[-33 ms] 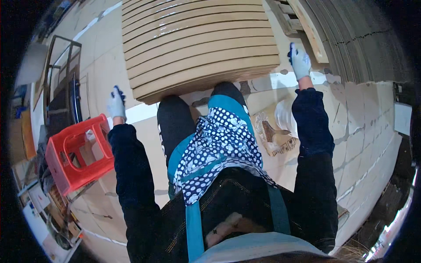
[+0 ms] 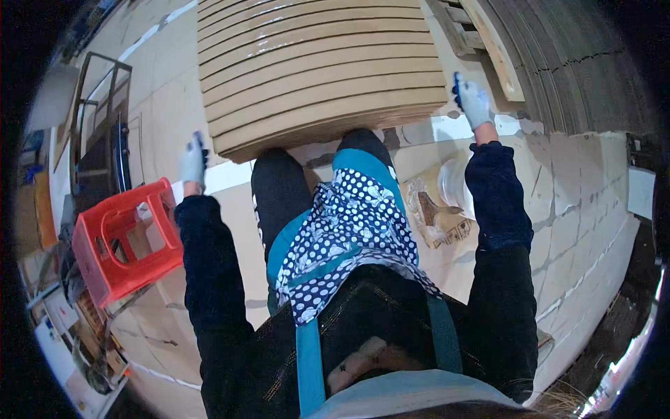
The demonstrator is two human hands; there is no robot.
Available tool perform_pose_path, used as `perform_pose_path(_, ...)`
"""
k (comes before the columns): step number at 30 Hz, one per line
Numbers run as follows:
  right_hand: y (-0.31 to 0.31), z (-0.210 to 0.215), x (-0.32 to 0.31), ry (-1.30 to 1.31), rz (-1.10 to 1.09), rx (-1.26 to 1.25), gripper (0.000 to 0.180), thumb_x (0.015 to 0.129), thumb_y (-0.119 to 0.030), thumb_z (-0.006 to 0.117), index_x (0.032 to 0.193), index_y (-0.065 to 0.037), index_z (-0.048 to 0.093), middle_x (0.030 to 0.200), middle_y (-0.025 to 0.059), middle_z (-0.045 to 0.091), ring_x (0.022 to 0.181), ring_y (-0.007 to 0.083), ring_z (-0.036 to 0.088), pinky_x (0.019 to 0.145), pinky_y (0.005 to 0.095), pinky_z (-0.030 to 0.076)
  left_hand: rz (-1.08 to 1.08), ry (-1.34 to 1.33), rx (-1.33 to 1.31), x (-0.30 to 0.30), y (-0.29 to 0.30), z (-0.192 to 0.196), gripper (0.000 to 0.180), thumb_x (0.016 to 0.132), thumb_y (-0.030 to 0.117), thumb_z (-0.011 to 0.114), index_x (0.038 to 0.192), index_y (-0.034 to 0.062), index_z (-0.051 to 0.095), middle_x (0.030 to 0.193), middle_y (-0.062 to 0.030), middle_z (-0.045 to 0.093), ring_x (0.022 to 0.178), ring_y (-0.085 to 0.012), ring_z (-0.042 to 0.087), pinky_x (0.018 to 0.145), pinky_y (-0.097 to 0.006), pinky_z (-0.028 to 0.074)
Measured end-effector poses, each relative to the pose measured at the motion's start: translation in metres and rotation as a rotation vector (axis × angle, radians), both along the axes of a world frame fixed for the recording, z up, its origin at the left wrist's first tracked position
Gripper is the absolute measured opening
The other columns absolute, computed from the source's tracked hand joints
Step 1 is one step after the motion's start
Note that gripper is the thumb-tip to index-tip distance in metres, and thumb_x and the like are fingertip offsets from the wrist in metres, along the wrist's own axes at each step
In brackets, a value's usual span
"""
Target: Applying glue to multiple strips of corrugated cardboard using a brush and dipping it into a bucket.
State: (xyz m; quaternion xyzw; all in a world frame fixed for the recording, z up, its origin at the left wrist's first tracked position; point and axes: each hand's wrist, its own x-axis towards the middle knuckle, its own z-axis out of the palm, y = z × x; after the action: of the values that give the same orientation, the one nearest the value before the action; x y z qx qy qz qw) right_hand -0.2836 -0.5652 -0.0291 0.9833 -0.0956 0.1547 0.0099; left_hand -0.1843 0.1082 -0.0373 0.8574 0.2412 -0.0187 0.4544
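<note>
Gloved hands beside cardboard stack

Both arms, in dark sleeves, reach up and away from the body, spread wide apart. The left hand wears a pale glove, its back toward the camera, fingers held together and pointing forward. The right hand, gloved the same, is stretched farther out at the end of a nearly straight arm, with a bare strip of wrist between glove and cuff
</note>
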Motion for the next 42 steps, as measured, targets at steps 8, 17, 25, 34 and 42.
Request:
perform_pose_path(8,0.018,0.023,0.001,0.231,0.175,-0.362,0.035,0.092,-0.035,0.038,0.111,-0.011,0.056,0.072,0.0138,0.062,0.06,0.0277,0.062,0.053,0.0401,0.05,-0.458,0.26,0.596,0.002,-0.057,0.054,0.05,0.083,0.052,0.05,0.086,0.0033,0.062,0.068,-0.0108,0.061,0.062,-0.0213,0.061,0.052,-0.032,0.048)
perform_pose_path(17,0.015,-0.02,-0.007,-0.25,-0.113,0.574,0.05,0.087,-0.044,0.046,0.093,0.004,0.059,0.075,0.0183,0.059,0.074,0.0234,0.062,0.059,0.0333,0.047,-0.377,-0.899,-0.08,-0.005,-0.071,-0.003,0.037,0.086,0.04,0.052,0.083,0.0048,0.063,0.067,-0.0056,0.061,0.068,-0.0198,0.06,0.059,-0.026,0.045)
perform_pose_path(25,0.087,0.008,0.03,-0.117,-0.534,0.449,0.047,0.089,-0.042,0.037,0.088,-0.003,0.064,0.084,0.0221,0.062,0.079,0.0379,0.059,0.065,0.0471,0.044,0.251,-0.213,0.434,-0.009,-0.099,0.001,0.043,0.086,0.041,0.044,0.083,0.0025,0.063,0.079,-0.0189,0.064,0.077,-0.0373,0.06,0.066,-0.046,0.044)
perform_pose_path(34,0.085,0.008,0.041,-0.056,-0.563,0.38,0.05,0.089,-0.042,0.033,0.083,-0.004,0.064,0.082,0.0223,0.061,0.075,0.0402,0.059,0.066,0.0485,0.043,0.154,-0.114,0.622,0.004,-0.112,0.013,0.044,0.087,0.04,0.038,0.08,0.0031,0.061,0.08,-0.0213,0.062,0.075,-0.0394,0.059,0.066,-0.048,0.042)
perform_pose_path(42,0.081,0.003,0.041,-0.069,-0.591,0.399,0.05,0.089,-0.042,0.033,0.082,-0.004,0.065,0.081,0.022,0.061,0.075,0.0396,0.059,0.066,0.0486,0.043,0.152,-0.147,0.639,-0.001,-0.121,0.015,0.045,0.088,0.04,0.037,0.081,0.0021,0.062,0.08,-0.0223,0.062,0.076,-0.0398,0.059,0.067,-0.048,0.043)
